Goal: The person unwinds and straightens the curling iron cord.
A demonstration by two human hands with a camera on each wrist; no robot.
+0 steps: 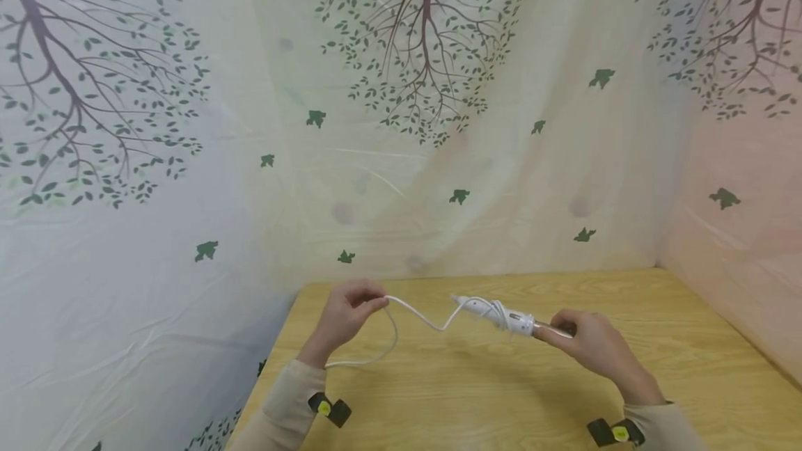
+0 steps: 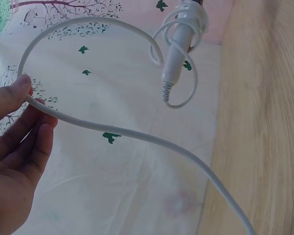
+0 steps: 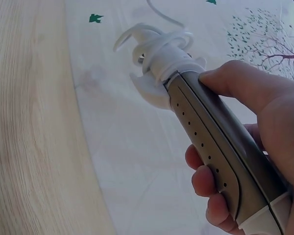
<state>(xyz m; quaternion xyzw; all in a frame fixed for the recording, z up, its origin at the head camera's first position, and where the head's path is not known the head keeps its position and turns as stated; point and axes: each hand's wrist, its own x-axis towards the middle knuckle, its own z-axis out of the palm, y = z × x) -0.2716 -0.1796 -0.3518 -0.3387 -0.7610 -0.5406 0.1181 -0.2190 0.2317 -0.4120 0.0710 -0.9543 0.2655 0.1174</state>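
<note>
My right hand [image 1: 595, 343] grips a hair straightener [image 1: 521, 323] by its bronze-brown barrel, above the table. In the right wrist view the straightener [image 3: 206, 132] shows a row of small holes along that barrel, with the thumb near its white collar. White power cord [image 2: 132, 133] is looped several times around the white handle. My left hand [image 1: 343, 319] pinches the cord [image 1: 432, 326] between thumb and fingertips, left of the straightener. From this pinch, one stretch runs to the handle and another curves down toward the table. The plug is not visible.
A wooden table [image 1: 451, 395] lies under both hands. Pale sheeting [image 1: 501, 179] printed with trees and green leaves hangs behind the table and on both sides. Each wrist wears a small black device with a yellow mark.
</note>
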